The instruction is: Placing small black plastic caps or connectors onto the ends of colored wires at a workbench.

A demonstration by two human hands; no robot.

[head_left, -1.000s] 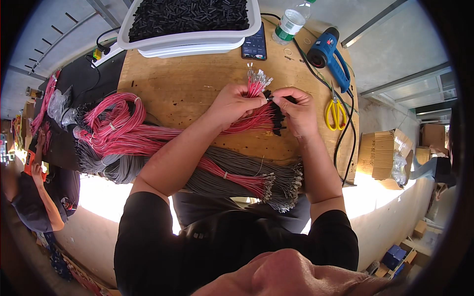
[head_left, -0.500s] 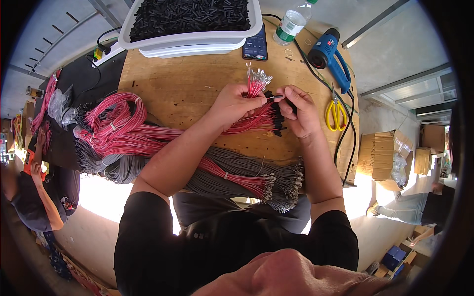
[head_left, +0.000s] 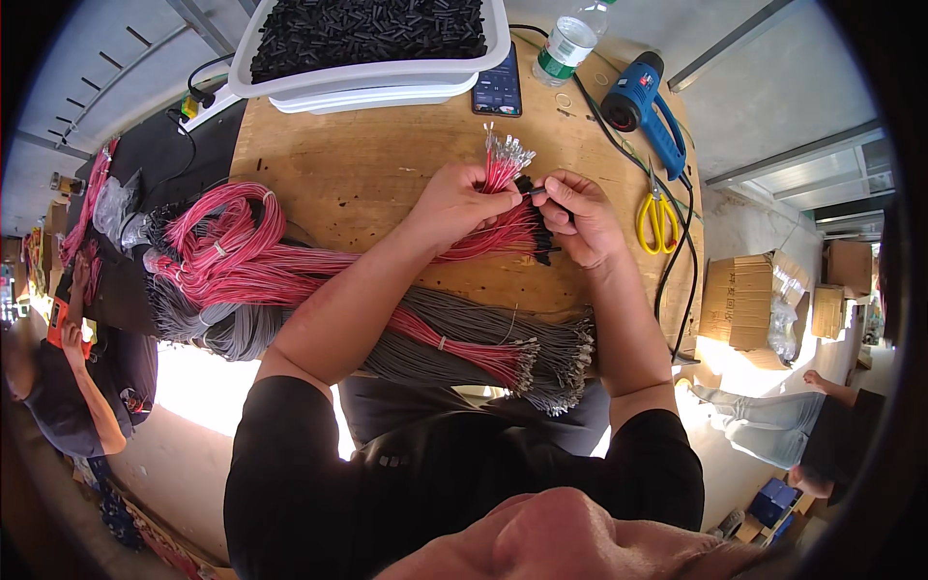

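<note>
My left hand (head_left: 456,205) is closed around a bundle of red wires (head_left: 499,176), whose silvery metal terminals (head_left: 509,150) fan out above the fist. Its thumb and forefinger point toward my right hand (head_left: 586,220), which is closed in a pinch on a short black sleeve (head_left: 539,191). The sleeve sits at the tip of my left thumb; whether a wire runs inside it is too small to tell. Below the hands, more red wires (head_left: 493,240) end in black sleeves (head_left: 543,249) on the wooden table (head_left: 358,155).
A white tub (head_left: 377,77) of short black sleeves stands at the back beside a phone (head_left: 498,85) and a bottle (head_left: 568,46). On the right lie a blue heat gun (head_left: 646,108) and yellow scissors (head_left: 657,222). Grey wire bundles (head_left: 454,319) cover the near edge. Co-workers are on both sides.
My right hand has shifted slightly left, bringing the black sleeve closer to my left fingertips. My left hand keeps its place. The person at the far right has moved toward the left and lower.
</note>
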